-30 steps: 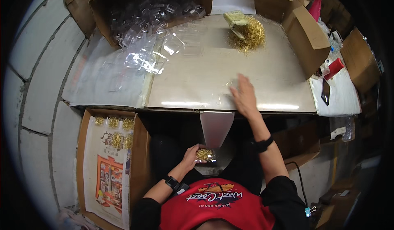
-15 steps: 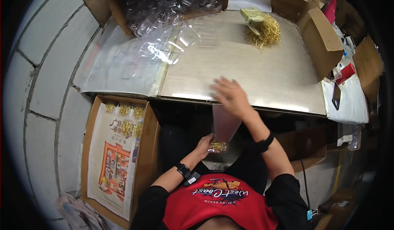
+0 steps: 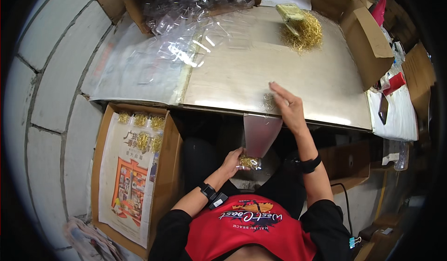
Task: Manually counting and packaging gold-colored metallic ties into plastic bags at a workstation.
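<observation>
My left hand [image 3: 231, 163] grips a small clear plastic box [image 3: 250, 163] filled with gold shredded strands, held below the table edge. Directly above it hangs a pinkish, chute-like sheet [image 3: 261, 135] that narrows downward; its lower end meets the box. At the table's front edge, my right hand [image 3: 289, 107] has its fingers stretched out and holds nothing. Beside those fingers lie a few loose gold strands [image 3: 267, 105], near the top of the sheet. A heap of gold shredded filler [image 3: 305, 33] rests far back on the table, with a yellowish block [image 3: 289, 12] leaning on it.
Clear plastic boxes [image 3: 186, 19] spill from a carton onto the table's [image 3: 233, 86] left side. Left of my legs, a paper-lined cardboard box [image 3: 162, 182] holds several gold-filled boxes [image 3: 141, 120]. Cardboard flaps [image 3: 368, 42], a red item [image 3: 394, 83] and a phone [image 3: 383, 108] are at right.
My right hand has moved right and a little down, uncovering the loose gold strands at the table edge. The left hand stays at the chute's lower end with the box.
</observation>
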